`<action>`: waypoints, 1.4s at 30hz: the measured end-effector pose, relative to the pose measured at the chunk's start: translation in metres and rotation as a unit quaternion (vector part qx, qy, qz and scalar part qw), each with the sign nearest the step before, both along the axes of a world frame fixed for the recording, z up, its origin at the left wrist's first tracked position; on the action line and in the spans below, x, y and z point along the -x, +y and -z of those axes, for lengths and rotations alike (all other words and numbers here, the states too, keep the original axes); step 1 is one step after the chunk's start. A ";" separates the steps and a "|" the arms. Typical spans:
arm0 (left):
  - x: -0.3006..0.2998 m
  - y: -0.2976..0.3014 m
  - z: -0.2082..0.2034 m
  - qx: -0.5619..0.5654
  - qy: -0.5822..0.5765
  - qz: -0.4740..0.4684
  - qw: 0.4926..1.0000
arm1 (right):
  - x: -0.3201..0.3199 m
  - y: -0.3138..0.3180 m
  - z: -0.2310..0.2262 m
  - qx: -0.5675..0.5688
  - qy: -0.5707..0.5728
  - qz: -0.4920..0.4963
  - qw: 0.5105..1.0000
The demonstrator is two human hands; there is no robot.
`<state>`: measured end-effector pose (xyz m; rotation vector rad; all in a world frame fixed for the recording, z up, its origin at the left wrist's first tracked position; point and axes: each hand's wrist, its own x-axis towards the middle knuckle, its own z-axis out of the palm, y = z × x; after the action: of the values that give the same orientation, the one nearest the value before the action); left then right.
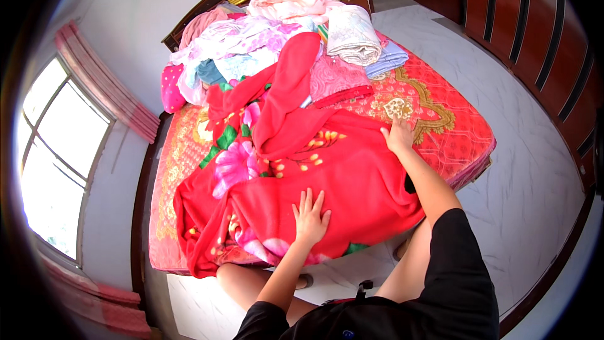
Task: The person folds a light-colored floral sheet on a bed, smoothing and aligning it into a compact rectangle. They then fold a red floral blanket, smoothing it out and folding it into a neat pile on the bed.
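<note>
Head view takes in a wide bed (pixel 462 145) with a red and gold patterned cover. Across its near half lies a red blanket (pixel 352 157) with pink flowers and green leaves, bunched at the left and far side, flatter at the right. Beyond it sits a pile of pale bedding (pixel 236 38), with a folded whitish quilt (pixel 353 34) to its right. On the blanket's near middle, the left hand (pixel 310 217) rests palm down, fingers spread and released. At the blanket's right edge, the right hand (pixel 399 136) has its fingers extended, released.

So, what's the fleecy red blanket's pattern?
Red blanket: pink flowers, green leaves, yellow buds, best in head view.
</note>
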<state>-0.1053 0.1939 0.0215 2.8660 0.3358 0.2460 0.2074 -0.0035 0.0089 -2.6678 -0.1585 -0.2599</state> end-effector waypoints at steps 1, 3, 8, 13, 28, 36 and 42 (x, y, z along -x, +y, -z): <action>-0.004 -0.006 0.002 -0.024 0.010 -0.002 1.000 | -0.005 0.002 0.001 0.010 -0.001 -0.033 0.999; -0.015 -0.013 0.003 -0.038 0.013 0.008 0.999 | -0.021 -0.004 0.003 0.000 0.030 -0.058 0.998; -0.053 -0.037 -0.003 -0.060 0.035 0.069 0.995 | -0.108 -0.090 -0.005 -0.090 -0.083 0.065 0.990; -0.094 -0.077 -0.001 -0.068 0.037 0.082 0.994 | -0.138 -0.149 0.018 -0.021 -0.046 0.088 0.995; -0.100 -0.086 0.006 -0.074 0.024 0.062 0.995 | 0.014 -0.143 0.000 -0.043 -0.133 -0.025 0.990; -0.097 -0.090 -0.003 -0.064 0.071 0.051 0.994 | -0.008 -0.141 -0.037 -0.089 -0.144 0.007 0.985; -0.133 -0.083 0.014 -0.073 0.065 0.018 0.995 | -0.074 -0.162 -0.009 -0.053 -0.070 0.018 0.996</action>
<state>0.0280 0.1105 0.0079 3.0376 0.3007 0.0800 0.2816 -0.1658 0.0181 -2.5497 -0.1364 -0.4547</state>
